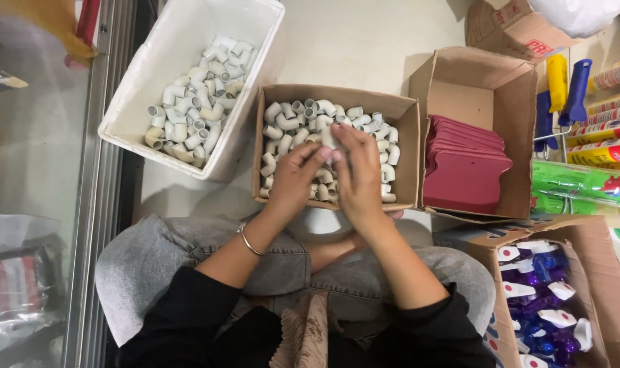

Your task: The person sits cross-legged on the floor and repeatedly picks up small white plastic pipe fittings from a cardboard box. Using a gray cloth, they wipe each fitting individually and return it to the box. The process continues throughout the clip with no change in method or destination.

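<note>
A cardboard box [409, 143] full of small white pipe elbow fittings [293, 126] sits on the floor in front of my crossed legs. Both hands are over its near half. My left hand [293, 178], with a bangle on the wrist, and my right hand [358, 174] meet around one white fitting [330, 140], fingers pinching it from both sides. The fitting is mostly hidden by my fingers.
A white plastic tub [129, 109] with more white fittings stands at the upper left. A cardboard box [521, 136] of dark red flat pieces is to the right, a box of purple spray bottles [541, 300] at the lower right. Packaged goods line the right edge, a glass panel the left.
</note>
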